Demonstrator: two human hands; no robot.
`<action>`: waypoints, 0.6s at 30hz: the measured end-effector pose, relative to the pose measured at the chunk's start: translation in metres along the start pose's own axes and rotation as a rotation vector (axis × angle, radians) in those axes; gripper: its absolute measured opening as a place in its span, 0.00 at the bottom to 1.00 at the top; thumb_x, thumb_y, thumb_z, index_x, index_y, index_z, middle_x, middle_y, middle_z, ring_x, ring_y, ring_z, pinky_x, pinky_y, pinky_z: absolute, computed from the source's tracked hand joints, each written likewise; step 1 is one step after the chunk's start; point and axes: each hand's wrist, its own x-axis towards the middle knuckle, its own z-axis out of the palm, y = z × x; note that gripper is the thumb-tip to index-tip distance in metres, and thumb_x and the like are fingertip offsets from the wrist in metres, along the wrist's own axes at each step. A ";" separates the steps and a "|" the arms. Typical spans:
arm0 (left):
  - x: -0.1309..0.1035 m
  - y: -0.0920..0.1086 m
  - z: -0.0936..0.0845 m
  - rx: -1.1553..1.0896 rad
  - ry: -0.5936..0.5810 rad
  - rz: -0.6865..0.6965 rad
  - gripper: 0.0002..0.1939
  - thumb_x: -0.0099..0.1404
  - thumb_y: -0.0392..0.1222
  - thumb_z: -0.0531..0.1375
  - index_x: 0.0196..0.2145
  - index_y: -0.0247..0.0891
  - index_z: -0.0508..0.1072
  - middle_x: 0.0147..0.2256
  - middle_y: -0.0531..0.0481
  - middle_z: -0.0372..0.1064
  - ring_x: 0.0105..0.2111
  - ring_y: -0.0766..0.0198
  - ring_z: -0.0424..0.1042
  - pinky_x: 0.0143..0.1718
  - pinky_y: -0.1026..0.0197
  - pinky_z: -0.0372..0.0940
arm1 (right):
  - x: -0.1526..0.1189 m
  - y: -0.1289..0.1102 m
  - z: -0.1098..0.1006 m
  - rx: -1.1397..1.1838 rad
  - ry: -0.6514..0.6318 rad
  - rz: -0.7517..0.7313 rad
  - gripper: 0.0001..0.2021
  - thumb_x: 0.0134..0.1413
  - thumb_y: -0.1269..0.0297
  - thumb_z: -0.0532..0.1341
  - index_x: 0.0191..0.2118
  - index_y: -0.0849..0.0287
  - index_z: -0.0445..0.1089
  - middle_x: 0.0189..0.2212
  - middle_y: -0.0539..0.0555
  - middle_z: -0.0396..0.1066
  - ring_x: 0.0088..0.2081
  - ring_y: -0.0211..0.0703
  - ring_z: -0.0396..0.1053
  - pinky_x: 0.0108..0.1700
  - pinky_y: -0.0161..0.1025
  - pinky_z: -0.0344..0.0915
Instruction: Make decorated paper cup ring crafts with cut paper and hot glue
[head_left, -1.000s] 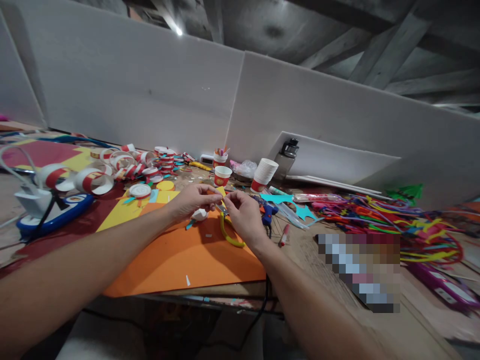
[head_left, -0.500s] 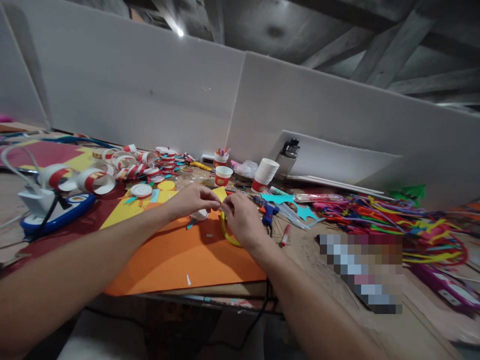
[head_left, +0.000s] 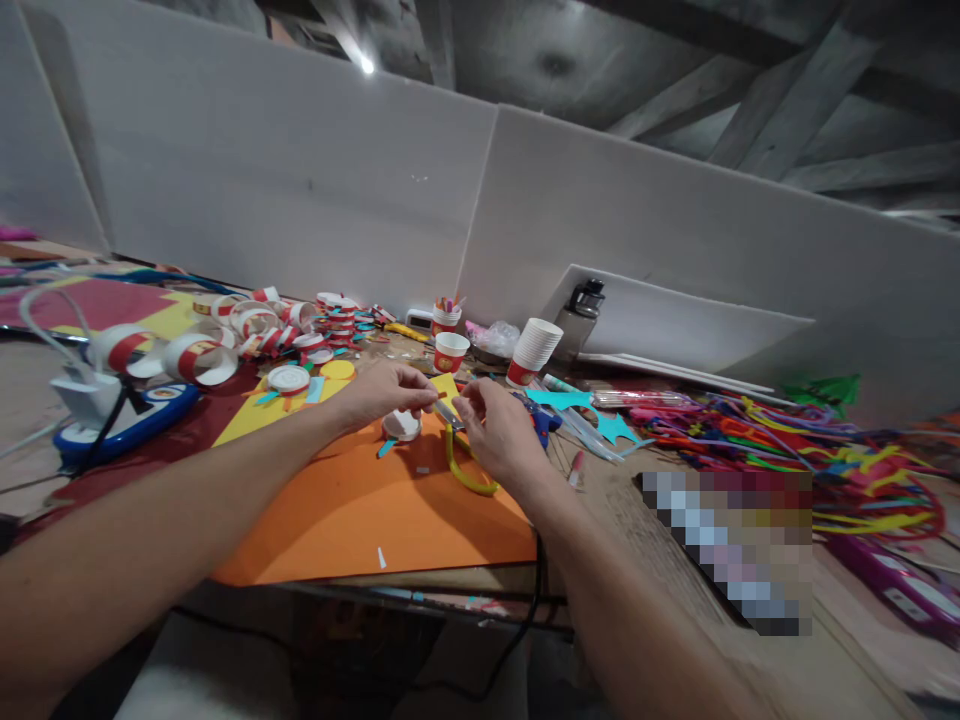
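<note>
My left hand (head_left: 390, 392) is closed in a pinch, with what looks like a small orange paper piece (head_left: 442, 396) at its fingertips. Just across from it, my right hand (head_left: 495, 430) has its fingers curled together; what they hold, if anything, is hidden. Below the right hand, yellow-handled scissors (head_left: 474, 482) rest on an orange sheet (head_left: 337, 520), their blades pointing up between the hands. Behind the fingertips shows a piece of yellow paper (head_left: 444, 383). A white cut cup base (head_left: 402, 426) with a blue tab lies under my left wrist.
Ahead stand a paper cup (head_left: 451, 352), a cup stack (head_left: 534, 350) and a bottle (head_left: 580, 318). A blue glue gun (head_left: 544, 425) lies right of my hand. Cut cup rings (head_left: 199, 355) and a blue power strip (head_left: 131, 425) are left; colourful pipe cleaners (head_left: 750, 430) spread right.
My hands have drawn slightly apart, the right one shifting right. More of the scissors and the cup base now shows. The whole view has shifted a little.
</note>
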 end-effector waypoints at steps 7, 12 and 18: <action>0.010 -0.012 -0.014 -0.319 0.165 -0.067 0.16 0.50 0.50 0.69 0.27 0.32 0.77 0.28 0.46 0.73 0.25 0.69 0.67 0.28 0.65 0.60 | -0.007 0.010 0.003 -0.370 -0.359 0.091 0.13 0.53 0.60 0.63 0.41 0.65 0.71 0.40 0.70 0.74 0.41 0.59 0.72 0.38 0.45 0.62; 0.007 -0.007 -0.016 -0.370 0.167 -0.095 0.15 0.50 0.49 0.69 0.27 0.33 0.76 0.27 0.48 0.71 0.27 0.69 0.67 0.28 0.66 0.58 | -0.009 0.013 0.013 -0.360 -0.291 0.054 0.11 0.52 0.65 0.62 0.41 0.64 0.70 0.34 0.67 0.74 0.36 0.55 0.73 0.36 0.43 0.63; 0.005 0.002 -0.017 -0.457 0.196 -0.076 0.13 0.50 0.46 0.69 0.26 0.32 0.75 0.27 0.48 0.71 0.29 0.68 0.68 0.27 0.67 0.59 | -0.004 0.011 0.004 -0.024 -0.204 0.153 0.20 0.49 0.70 0.60 0.51 0.60 0.68 0.37 0.61 0.75 0.36 0.50 0.72 0.36 0.40 0.64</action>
